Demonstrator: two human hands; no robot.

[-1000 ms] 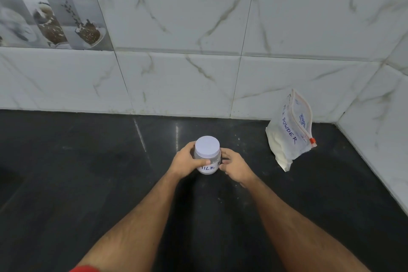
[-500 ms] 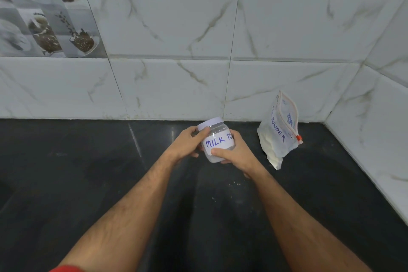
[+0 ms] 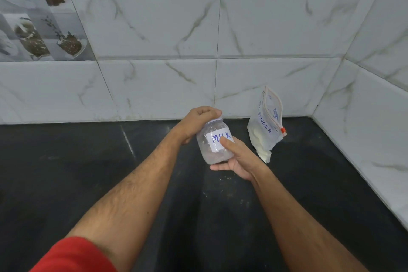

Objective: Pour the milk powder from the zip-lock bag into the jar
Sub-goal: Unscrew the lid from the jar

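Observation:
A clear plastic jar (image 3: 212, 150) with a white label reading "MILK" is held in the air above the black counter, tilted slightly. My right hand (image 3: 238, 159) cups its base and side, thumb on the label. My left hand (image 3: 198, 121) is closed over its white lid (image 3: 217, 119), hiding most of it. The zip-lock bag (image 3: 266, 126), marked "POWDER" and holding white powder, leans against the back wall to the right of the jar, apart from both hands. Its orange slider sits at the right end of the zip.
The black counter (image 3: 110, 172) runs from the tiled back wall toward me. A tiled side wall (image 3: 364, 139) closes the right side just past the bag. A few white specks lie on the counter below the jar.
The jar was lifted off the counter and raised. My left hand moved from its side up onto the lid, and my right hand shifted under the base.

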